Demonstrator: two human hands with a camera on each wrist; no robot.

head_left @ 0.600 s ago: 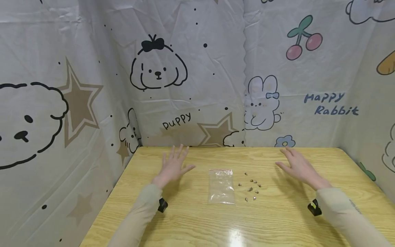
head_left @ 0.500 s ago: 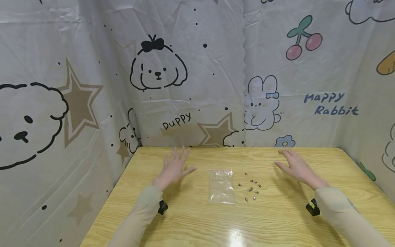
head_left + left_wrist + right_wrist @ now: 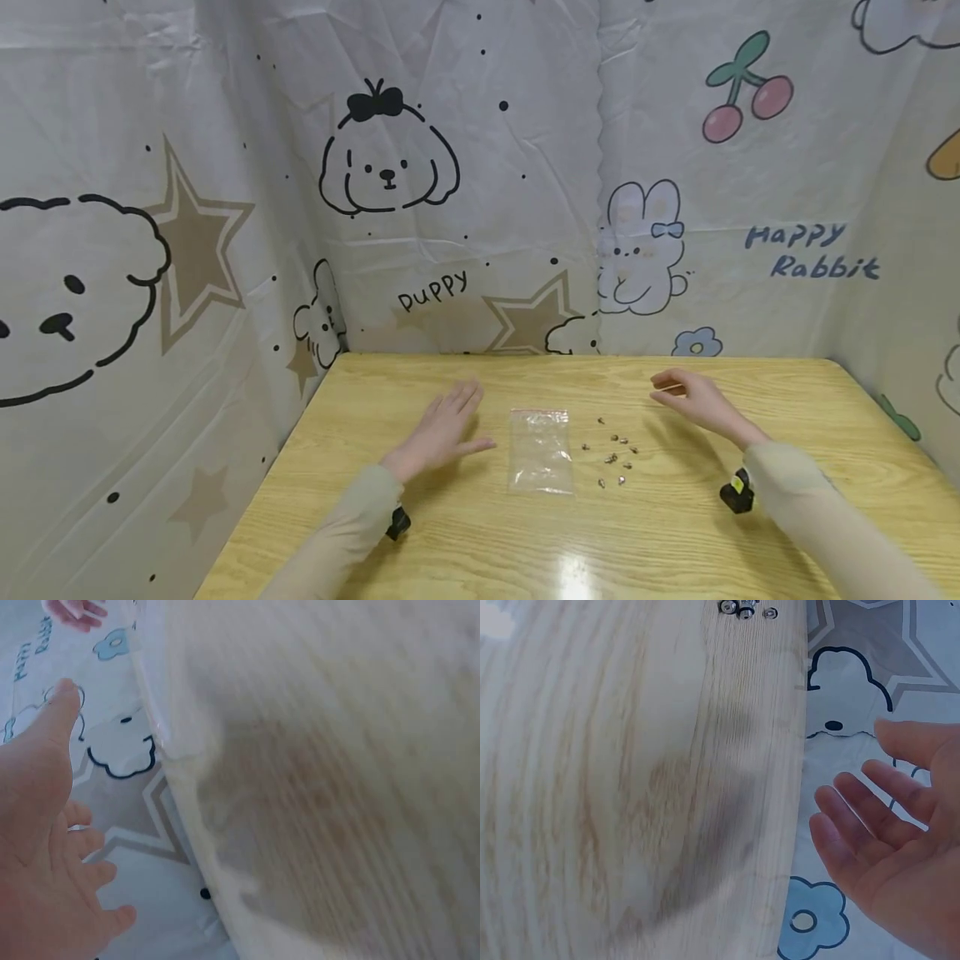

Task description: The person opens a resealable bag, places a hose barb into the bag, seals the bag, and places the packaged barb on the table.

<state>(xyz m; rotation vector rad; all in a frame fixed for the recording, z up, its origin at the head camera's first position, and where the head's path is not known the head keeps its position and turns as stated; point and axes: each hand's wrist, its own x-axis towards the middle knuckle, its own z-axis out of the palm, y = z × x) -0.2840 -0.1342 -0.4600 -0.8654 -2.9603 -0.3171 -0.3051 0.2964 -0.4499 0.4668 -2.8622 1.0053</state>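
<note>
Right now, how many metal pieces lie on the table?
10 metal pieces, it seems, right of the bag: one farthest, two before it, one leftmost, one rightmost, two clustered centrally, one just nearer, two nearest. The cluster may hide another.

Left hand point(image 3: 437, 434), 1: sitting nearer and farther right than 0.5 s ago; fingers point(image 3: 453, 404) lying closer together instead of fanning wide; left thumb point(image 3: 477, 446) coming closer to the left edge of the clear bag point(image 3: 540, 454). Left wrist device point(image 3: 399, 523), 1, black: shifting nearer. Right hand point(image 3: 699, 402), 1: drifting left, its gap to the screws point(image 3: 612, 458) narrowing; fingertips bending closer to the right thumb point(image 3: 666, 399). Right wrist device point(image 3: 737, 492), 1, black: moving left and slightly far. Wall cloth point(image 3: 540, 192) drawings: appearing slightly farther right in the head view.
</note>
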